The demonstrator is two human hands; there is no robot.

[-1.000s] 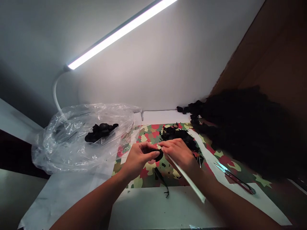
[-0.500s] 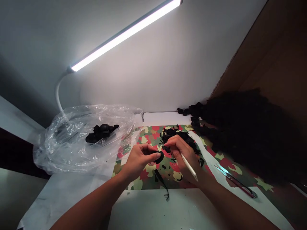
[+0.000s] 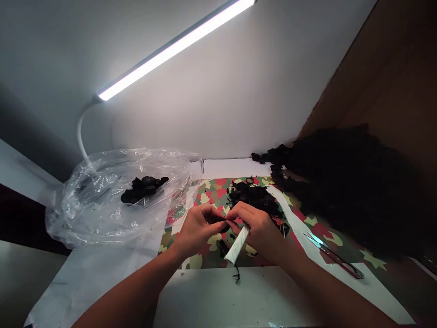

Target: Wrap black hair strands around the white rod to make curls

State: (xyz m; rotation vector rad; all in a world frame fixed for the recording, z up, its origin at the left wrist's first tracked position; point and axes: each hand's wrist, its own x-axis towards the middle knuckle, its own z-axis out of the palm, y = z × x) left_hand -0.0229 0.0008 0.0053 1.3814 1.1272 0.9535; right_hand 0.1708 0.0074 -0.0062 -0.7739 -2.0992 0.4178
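Observation:
Between its thumb and fingers my left hand [image 3: 195,229] grips a small round black piece [image 3: 224,229], mostly covered by the fingers. My right hand [image 3: 255,228] is closed around a slim tool with a whitish, wrapped-looking handle [image 3: 238,245]; the tool's tip is hidden. Its fingertips meet the left hand's at the edge of the black piece. Just behind my hands lies a heap of thin black scraps [image 3: 254,195]. Below them, a thin black strip [image 3: 236,274] lies partly on the white surface.
A clear plastic bag [image 3: 99,218] at left has several black pieces [image 3: 143,189] on it. At right are a large black pile [image 3: 341,191] and a slim metal tool with two pointed blades [image 3: 336,259]. Camouflage-patterned sheet [image 3: 196,262] covers the work surface. A lit lamp [image 3: 177,50] hangs above.
My right hand has moved left and down to meet my left hand at the black piece. The white handle has swung to point down and left. My left hand stays nearly in place.

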